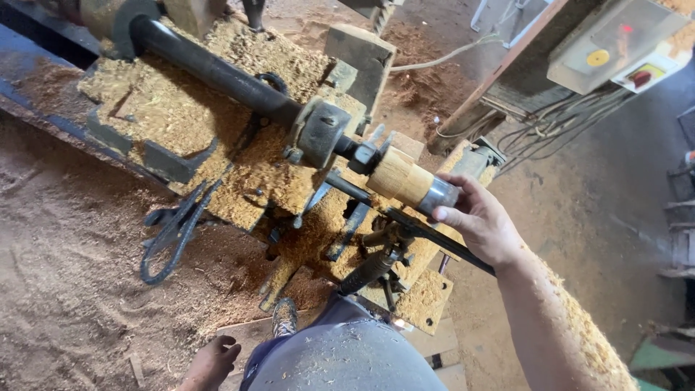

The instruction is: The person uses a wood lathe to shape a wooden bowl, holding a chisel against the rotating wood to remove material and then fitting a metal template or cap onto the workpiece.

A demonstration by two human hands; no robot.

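A short pale wooden cylinder (400, 177) is mounted on a wood lathe (217, 123) between a spiked drive end and a grey metal end piece (439, 196). My right hand (478, 221) reaches in from the right; its fingers touch the metal end piece and the cylinder's end. My right forearm is coated with sawdust. My left hand (212, 364) hangs low at the bottom of the view, fingers loosely curled, holding nothing that I can see. A black tool rest bar (434, 242) runs just below the cylinder.
Thick sawdust covers the lathe bed and the floor (65, 275). A black shaft (210, 69) runs up left from the headstock. A dark curved iron caliper (174, 228) hangs at the lathe's front. A control box (615, 43) with cables sits top right.
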